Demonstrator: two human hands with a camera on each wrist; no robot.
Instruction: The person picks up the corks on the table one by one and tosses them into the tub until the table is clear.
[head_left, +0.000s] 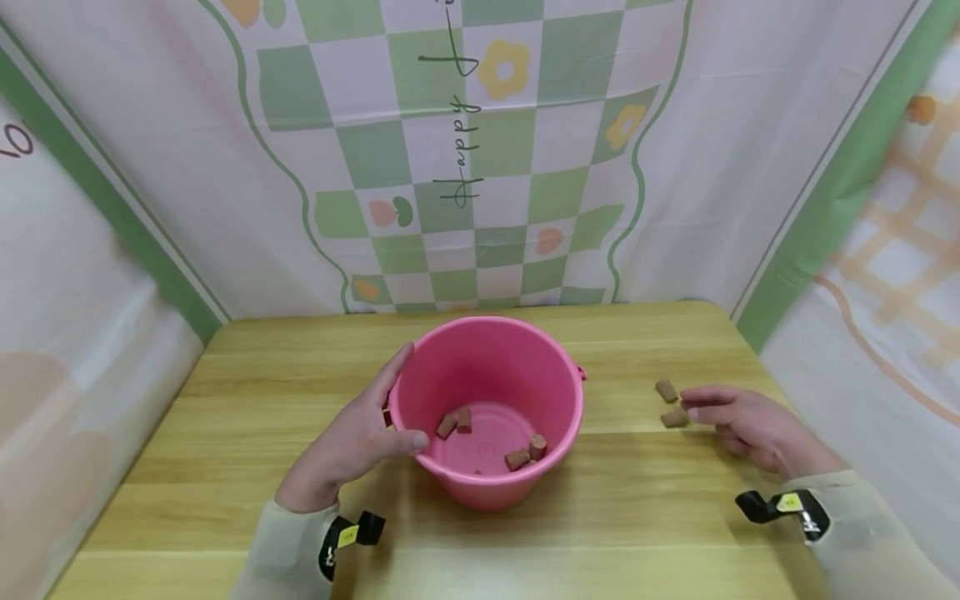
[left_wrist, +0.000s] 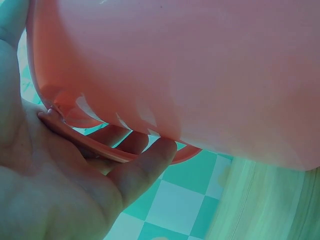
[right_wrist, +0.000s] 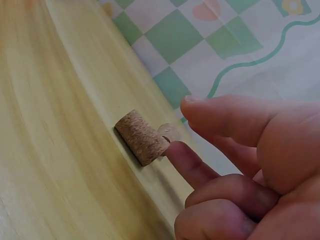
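A pink bucket stands upright on the table, several cork stoppers lying inside on its bottom. My left hand grips its left side, thumb over the rim and fingers along the outer wall. In the left wrist view, the bucket's pink handle crosses that palm. Right of the bucket lie two loose corks, a farther cork and a nearer cork. My right hand is beside them, thumb and fingers apart. In the right wrist view, one fingertip overlaps the end of a cork.
The wooden table ends at a hanging cloth with a green-and-white check at the back. More patterned cloth hangs on both sides. Each wrist carries a black strap with a small camera mount.
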